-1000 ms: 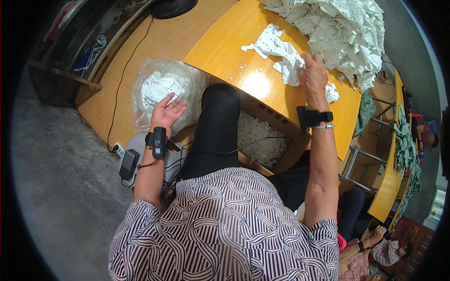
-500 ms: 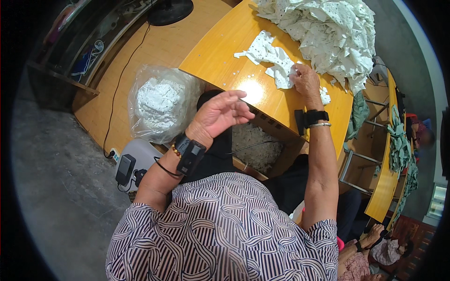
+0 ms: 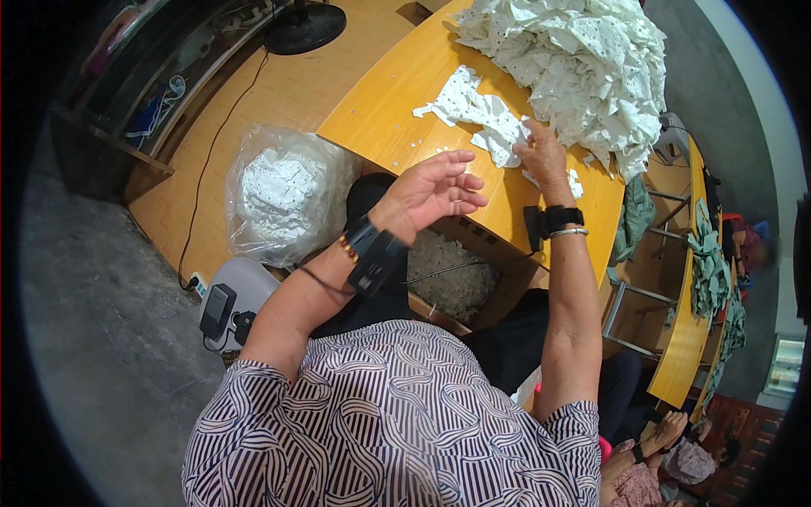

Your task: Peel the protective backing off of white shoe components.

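Observation:
A white, dark-speckled cloth piece (image 3: 500, 127) lies spread on the yellow table (image 3: 380, 118). At its right end is my right hand (image 3: 545, 165), fingertips by the cloth edge, index finger and thumb apart. A smaller white scrap (image 3: 575, 183) rests beside that wrist. My left hand (image 3: 431, 193) hovers over the table's near edge, palm turned inward, fingers loosely spread and holding nothing. Beyond my right hand rises a large heap of similar white speckled cloth (image 3: 583, 76). Small white bits are scattered on the tabletop.
A clear plastic bag (image 3: 283, 190) of white cloth stands on the floor at left, near a grey stool (image 3: 241, 291). Below the table edge sits an open box of scraps (image 3: 452, 275). Green cloth (image 3: 708, 270) lies on another table; another person's hand (image 3: 667, 429) shows at lower right.
My left hand has moved right, closer to the cloth piece. My right hand's fingers have parted at the cloth edge. The whole view has shifted slightly.

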### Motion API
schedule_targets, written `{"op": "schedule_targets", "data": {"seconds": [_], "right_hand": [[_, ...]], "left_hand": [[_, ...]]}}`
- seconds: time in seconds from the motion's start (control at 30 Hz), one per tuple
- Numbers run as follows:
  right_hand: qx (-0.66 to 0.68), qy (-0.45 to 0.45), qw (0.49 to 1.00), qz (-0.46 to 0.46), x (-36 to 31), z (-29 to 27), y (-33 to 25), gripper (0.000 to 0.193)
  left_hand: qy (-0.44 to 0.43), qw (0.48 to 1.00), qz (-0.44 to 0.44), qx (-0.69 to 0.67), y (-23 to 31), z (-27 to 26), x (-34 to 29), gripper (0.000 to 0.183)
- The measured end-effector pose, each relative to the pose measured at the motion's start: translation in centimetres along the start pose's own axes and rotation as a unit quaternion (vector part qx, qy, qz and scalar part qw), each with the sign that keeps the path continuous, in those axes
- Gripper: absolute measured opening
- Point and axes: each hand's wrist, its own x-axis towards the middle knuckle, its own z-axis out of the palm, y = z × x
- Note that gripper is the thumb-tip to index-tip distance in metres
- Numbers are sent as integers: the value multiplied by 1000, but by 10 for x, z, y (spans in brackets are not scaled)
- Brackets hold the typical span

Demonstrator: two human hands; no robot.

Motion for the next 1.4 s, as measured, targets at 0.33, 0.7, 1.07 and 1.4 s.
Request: {"op": "schedule_targets", "data": {"seconds": [0.33, 0.7, 1.07, 1.4], "right_hand": [[295, -76, 952, -15, -29, -29, -45, 8], [638, -43, 710, 296, -41, -34, -9, 9], [530, -3, 794, 298, -40, -32, -11, 14], [182, -102, 969, 134, -50, -9, -54, 18]], "left_hand": [[119, 992, -10, -41, 7, -25, 57, 24], [296, 954, 11, -35, 11, -8, 45, 13], [167, 985, -50, 4, 7, -23, 41, 14], [121, 990, -71, 17, 1, -8, 21, 20]]}}
